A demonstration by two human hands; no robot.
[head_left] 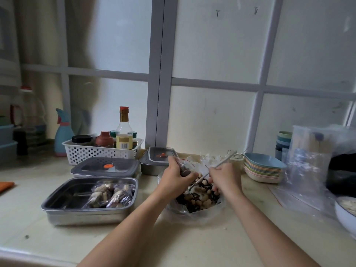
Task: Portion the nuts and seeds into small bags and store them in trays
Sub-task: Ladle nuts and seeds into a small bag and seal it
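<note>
your left hand [176, 177]: fingers curled round a small bag [183, 170]
your right hand [224, 177]: pinching a spoon [224, 161], tip down in the nuts [200, 198]
tray [63, 197]: two filled bags [110, 195] inside

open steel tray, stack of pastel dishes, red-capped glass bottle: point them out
open steel tray [67, 195], head view, bare inner floor
stack of pastel dishes [264, 160], head view, top blue dish
red-capped glass bottle [124, 127], head view, clear shoulder

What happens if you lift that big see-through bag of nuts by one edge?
The big clear plastic bag would probably flop, since its thin film lies crumpled on the counter. Its mouth gapes open, so the mixed nuts and seeds might spill. The heap looks fairly heavy for such film.
</note>
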